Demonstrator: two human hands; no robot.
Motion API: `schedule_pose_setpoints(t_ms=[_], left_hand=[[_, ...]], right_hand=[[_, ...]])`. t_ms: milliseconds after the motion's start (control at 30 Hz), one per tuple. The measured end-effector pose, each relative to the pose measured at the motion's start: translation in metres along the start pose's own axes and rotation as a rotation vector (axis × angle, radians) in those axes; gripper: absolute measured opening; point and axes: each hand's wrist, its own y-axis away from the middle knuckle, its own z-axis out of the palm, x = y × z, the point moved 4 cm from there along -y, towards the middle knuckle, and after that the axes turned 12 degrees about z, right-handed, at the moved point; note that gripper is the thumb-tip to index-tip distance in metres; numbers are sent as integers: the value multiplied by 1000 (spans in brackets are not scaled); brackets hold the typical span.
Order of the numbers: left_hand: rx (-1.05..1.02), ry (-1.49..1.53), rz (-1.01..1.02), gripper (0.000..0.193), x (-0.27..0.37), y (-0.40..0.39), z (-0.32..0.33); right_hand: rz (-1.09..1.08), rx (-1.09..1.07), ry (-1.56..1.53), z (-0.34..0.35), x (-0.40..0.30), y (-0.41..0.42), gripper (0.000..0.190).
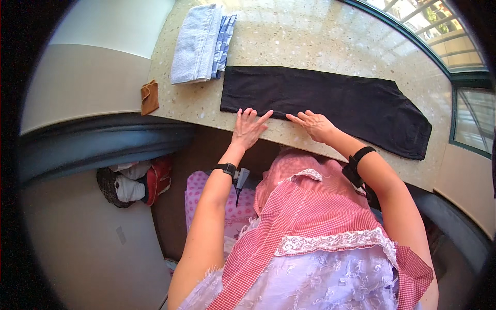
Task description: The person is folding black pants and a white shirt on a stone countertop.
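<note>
A pair of dark trousers [317, 93], folded lengthwise, lies flat along a speckled stone windowsill [310, 27]. Its narrow leg end is at the left and the wider, angled end at the right. My left hand [250, 128] rests at the near edge close to the left end, fingers spread and fingertips on the cloth's border. To its right, my right hand [312, 123] touches the same edge with fingers extended. Neither hand grasps the fabric.
A folded light-blue towel [195, 46] lies at the back left against a blue-and-white patterned cloth [224, 42]. A small brown cloth [150, 97] sits at the left corner. The window frame [469, 77] bounds the right side. Clothing [133, 184] lies lower left.
</note>
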Motion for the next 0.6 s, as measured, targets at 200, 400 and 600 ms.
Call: schedule_pose_setpoints(t_ms=[200,400,600], left_hand=[[-56,-26,-1,62,-1,1,4],[33,27,55,58,9,-6,-4],[33,114,72,58,28,-18,-5]], right_hand=[[35,0,23,2,-7,-4,96],[86,-107,-29,-3,-4,-9,93],[116,-120,-78,-7,-9,-20,81]])
